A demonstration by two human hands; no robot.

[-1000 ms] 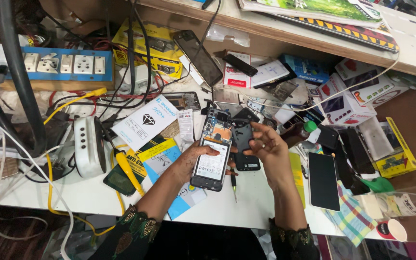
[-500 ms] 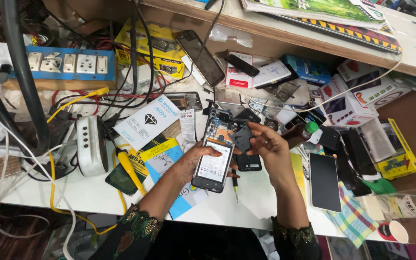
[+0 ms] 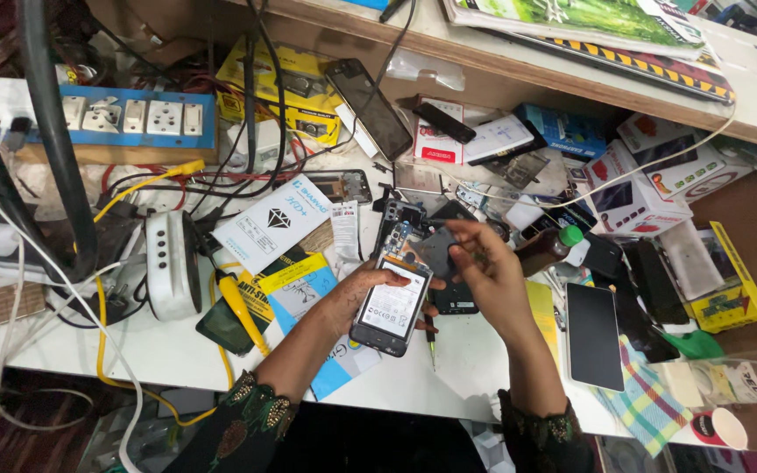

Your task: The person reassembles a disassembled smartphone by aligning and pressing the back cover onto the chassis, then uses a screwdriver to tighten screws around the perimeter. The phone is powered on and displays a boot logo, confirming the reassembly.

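Observation:
My left hand [image 3: 350,296] grips an opened smartphone [image 3: 393,296] with its back cover off, so the white battery and the circuit board at its top show. The phone is tilted over the white bench. My right hand [image 3: 486,273] is just right of the phone's upper end, fingers pinched on a small dark part [image 3: 439,251] at the board. Whether the part is free of the phone I cannot tell. A second dark phone [image 3: 456,298] lies on the bench under my right hand. A thin screwdriver [image 3: 431,337] lies below the phone.
A blue socket strip [image 3: 124,118] and tangled cables sit at the left. A white device [image 3: 166,263] and a yellow-handled tool [image 3: 238,311] lie left of my arm. Several phones, small boxes and a brown bottle [image 3: 547,249] crowd the right. A wooden shelf [image 3: 519,66] runs above.
The opened phone and both hands have shifted slightly right and down in view. My right hand's fingers have closed in on the phone's upper end.

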